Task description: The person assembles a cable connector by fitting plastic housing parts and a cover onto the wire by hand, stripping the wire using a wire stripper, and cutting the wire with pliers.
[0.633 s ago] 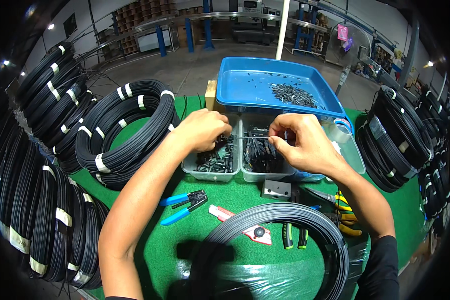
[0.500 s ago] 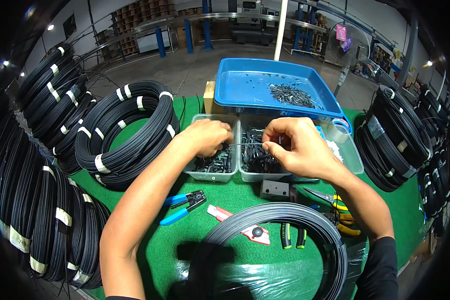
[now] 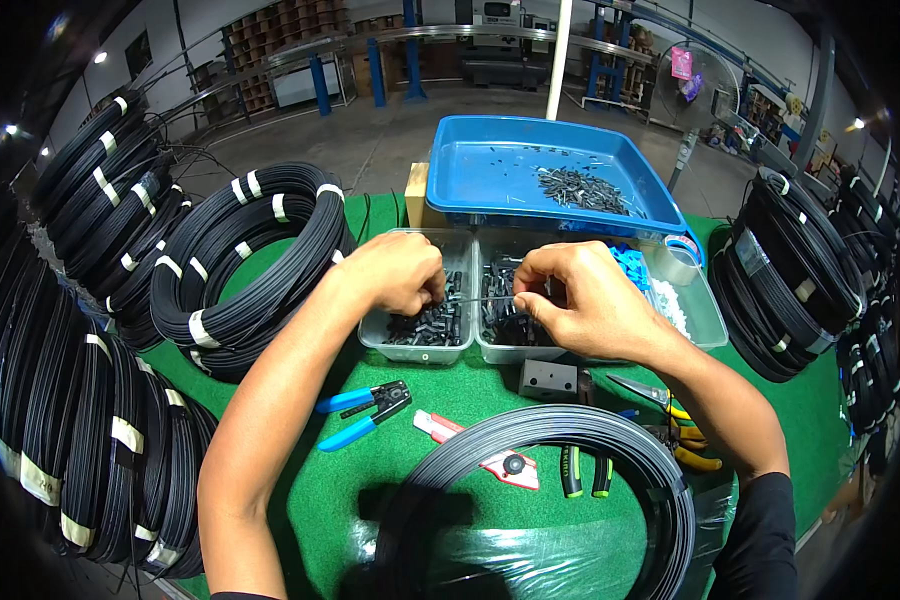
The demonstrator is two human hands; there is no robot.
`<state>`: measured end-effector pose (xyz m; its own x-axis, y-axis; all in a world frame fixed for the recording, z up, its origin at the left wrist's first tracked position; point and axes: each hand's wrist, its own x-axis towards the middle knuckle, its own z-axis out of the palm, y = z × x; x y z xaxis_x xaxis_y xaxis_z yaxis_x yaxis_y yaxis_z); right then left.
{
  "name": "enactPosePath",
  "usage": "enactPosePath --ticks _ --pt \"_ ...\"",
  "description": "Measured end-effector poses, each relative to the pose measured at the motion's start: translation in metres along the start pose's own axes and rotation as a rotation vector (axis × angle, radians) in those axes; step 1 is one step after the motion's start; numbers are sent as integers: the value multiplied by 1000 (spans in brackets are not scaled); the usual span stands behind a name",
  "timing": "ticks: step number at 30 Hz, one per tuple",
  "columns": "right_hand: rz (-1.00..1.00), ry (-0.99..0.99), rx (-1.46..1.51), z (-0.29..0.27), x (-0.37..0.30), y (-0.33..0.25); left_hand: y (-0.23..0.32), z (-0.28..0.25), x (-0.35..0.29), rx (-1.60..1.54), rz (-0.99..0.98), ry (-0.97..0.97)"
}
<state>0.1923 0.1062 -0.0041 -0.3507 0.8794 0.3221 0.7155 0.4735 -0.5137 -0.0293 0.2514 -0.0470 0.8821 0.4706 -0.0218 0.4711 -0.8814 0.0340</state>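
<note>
A thin dark cable [image 3: 488, 298] spans the gap between my two hands. My right hand [image 3: 595, 295] pinches it between thumb and forefinger, above a clear plastic bin [image 3: 530, 353] of small black parts. My left hand [image 3: 405, 275] is closed, fingertips together, over the left clear bin [image 3: 410, 353], which holds more short black pieces [image 3: 435, 330]. The cable runs toward my left fingertips; what they grip is hidden by the fingers. In front of the bins sits a small grey metal block [image 3: 548, 379].
A cable coil [image 3: 550, 425] lies nearest me, around green-and-black handles [image 3: 571, 470]. Blue-handled wire strippers [image 3: 365, 412], a red-and-white utility knife [image 3: 445, 428] and yellow-handled scissors [image 3: 650, 392] lie about. Behind stands a blue tray [image 3: 470, 180]; bigger coils [image 3: 195, 265] flank both sides.
My left hand has shifted a little left and down over its bin, fingers still closed. The right hand has moved slightly left, with the cable still pinched.
</note>
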Motion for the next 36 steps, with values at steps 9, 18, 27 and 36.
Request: enactPosePath --ticks 9,18,27,36 --pt "-33 -33 -51 8 5 6 -7 8 1 194 -45 -12" --pt "4 -48 -68 8 12 4 -3 17 -1 207 -70 57" --pt "46 18 -159 4 1 2 7 6 -15 123 -45 220" --pt "252 288 128 -35 -75 27 109 -37 -46 -698 -182 633"
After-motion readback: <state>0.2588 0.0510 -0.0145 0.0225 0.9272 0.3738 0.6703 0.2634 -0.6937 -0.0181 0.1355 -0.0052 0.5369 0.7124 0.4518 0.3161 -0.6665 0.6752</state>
